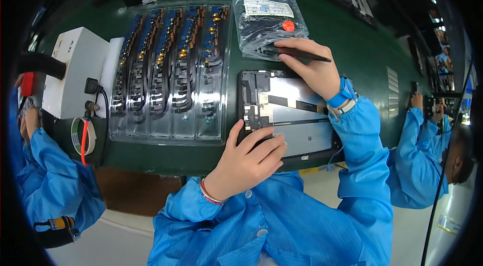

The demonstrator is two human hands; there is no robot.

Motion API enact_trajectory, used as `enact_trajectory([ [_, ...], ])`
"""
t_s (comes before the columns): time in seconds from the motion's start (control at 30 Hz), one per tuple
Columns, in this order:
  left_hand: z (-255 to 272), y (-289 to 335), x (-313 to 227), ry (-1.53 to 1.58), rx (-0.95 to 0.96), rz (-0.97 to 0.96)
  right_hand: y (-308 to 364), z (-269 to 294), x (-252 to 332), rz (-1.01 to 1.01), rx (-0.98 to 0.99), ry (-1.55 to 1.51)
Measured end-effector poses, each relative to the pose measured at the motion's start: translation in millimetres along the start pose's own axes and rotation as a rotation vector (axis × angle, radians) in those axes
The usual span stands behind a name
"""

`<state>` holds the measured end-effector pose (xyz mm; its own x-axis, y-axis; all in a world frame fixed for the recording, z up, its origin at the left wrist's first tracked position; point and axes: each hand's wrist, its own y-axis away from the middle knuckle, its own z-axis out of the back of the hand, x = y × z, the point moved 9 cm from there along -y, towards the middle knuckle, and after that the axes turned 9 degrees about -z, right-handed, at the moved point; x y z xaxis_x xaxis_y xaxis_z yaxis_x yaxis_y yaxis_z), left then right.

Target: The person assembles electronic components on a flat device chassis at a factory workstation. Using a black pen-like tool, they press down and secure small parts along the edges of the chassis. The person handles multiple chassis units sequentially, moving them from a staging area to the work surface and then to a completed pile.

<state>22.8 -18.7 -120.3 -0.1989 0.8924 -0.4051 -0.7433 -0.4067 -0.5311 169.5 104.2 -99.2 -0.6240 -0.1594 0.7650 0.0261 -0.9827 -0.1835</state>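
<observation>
Lying half-open, the left grip point(249, 161) touches the device's point(304, 137) edge; the right grip point(319, 73) pinches tweezers point(313, 56), with bare tabletop point(373, 64) rightward.

the device point(307, 140) lies right of the tray point(204, 132) and before the bag point(266, 27).

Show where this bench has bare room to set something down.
Bare: the benchtop between the plastic bag and the pale gridded strips, and behind the clear component tray. Crowded: the left, where white box, black cable and tray stand close; only a narrow gap separates tray and opened tablet.
</observation>
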Motion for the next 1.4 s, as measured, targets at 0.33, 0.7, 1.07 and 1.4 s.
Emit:
enact_trajectory([
  [0.33,-1.3,-1.0,1.6,0.01,-0.003,0.009,-0.9,-8.0,-27.5,-0.23,-0.003,-0.202],
  [0.7,0.1,-3.0,1.3,0.009,0.002,0.0,2.5,-2.0,-20.5,-0.218,-0.049,-0.159],
  [1.07,5.2,3.9,0.8,-0.024,0.038,0.051,138.7,50.2,82.0,-0.062,-0.092,-0.716],
  [1.4,132.3,228.5,54.8,0.82,-1.361,0.745,136.1,-183.1,227.1,0.816,-0.104,-0.517],
])
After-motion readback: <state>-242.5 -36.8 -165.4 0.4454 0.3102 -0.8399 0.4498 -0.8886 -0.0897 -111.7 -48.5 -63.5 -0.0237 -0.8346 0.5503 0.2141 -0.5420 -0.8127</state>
